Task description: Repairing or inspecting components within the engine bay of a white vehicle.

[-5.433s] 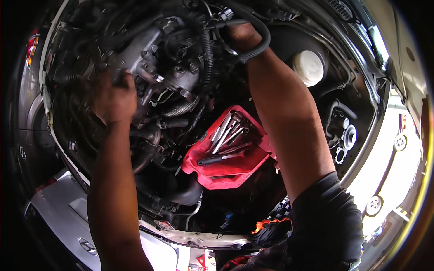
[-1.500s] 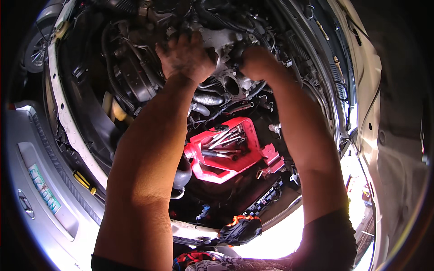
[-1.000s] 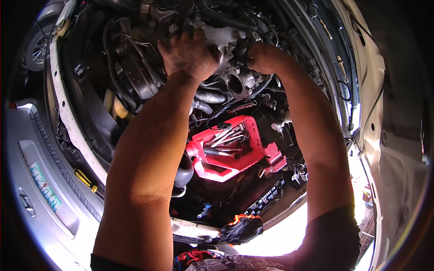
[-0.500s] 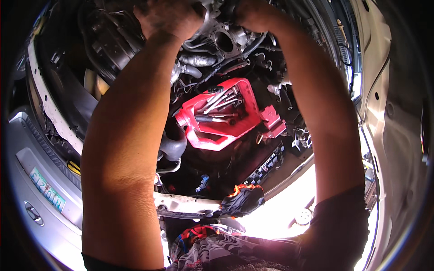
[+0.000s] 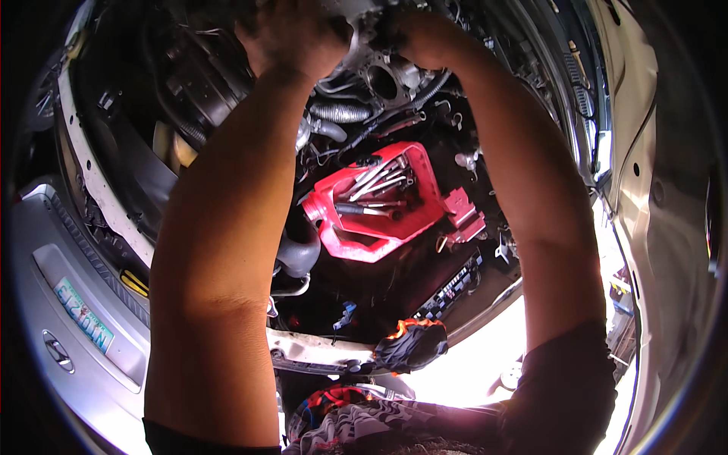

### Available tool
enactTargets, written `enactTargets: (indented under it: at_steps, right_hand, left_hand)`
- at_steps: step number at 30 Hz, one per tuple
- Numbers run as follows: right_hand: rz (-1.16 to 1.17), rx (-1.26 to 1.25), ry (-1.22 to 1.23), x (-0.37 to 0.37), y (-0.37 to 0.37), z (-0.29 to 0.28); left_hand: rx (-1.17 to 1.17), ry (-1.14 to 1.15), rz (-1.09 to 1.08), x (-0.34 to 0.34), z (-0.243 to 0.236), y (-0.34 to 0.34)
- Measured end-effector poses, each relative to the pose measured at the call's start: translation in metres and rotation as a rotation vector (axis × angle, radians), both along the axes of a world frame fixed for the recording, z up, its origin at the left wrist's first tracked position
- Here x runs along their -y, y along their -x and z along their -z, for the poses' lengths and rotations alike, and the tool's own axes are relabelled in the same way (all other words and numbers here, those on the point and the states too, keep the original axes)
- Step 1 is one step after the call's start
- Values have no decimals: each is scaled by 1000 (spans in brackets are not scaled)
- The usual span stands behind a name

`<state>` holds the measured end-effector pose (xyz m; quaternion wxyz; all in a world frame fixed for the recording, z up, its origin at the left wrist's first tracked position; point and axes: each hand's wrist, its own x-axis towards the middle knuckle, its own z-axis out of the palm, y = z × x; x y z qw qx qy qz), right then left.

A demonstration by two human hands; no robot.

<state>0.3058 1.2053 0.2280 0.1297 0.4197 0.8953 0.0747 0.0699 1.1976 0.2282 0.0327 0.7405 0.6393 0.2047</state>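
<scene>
Both hands have climbed toward the top edge of the head view since the earlier frames, and the red tray has slid upward in the picture with them, so the camera is now tipped lower over the engine bay.

From the head view, the left hand is pressed on a grey metal engine part at the very top of the picture, fingers curled over it; the upper edge cuts them off, so I cannot tell whether they are clamped on it or only resting. The right hand sits just beside it on the same part, its fingers hidden behind the metal, and its grip cannot be told either. Below the hands, a round metal port faces the camera, with ribbed hoses running to the left of it. Lower down, between the two forearms, the red tray lies tilted in the bay and holds several metal wrenches. A small red box lies just beside the tray on its right. Near the lower edge, a black and orange glove rests on the car's front frame. At far left is the silver bumper.
</scene>
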Motion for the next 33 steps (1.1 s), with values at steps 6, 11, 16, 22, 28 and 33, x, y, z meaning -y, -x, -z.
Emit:
enactTargets:
  at_steps: [6,11,16,22,28,33]
  right_hand:
    - [297,-136,318,-4,17,-28]
    - [267,47,222,-7,26,-15]
    - [506,254,248,2,77,-19]
    - [266,33,289,-6,33,-19]
    - [345,162,288,-5,34,-19]
    - [821,149,246,0,75,-22]
  left_hand:
    - [-122,35,0,-4,1,13]
    - [-134,145,46,-4,-9,9]
    - [-106,73,-10,-3,-3,16]
    - [-119,5,3,-2,4,16]
    - [-107,90,17,-4,2,14]
    - [-89,95,5,-8,12,14]
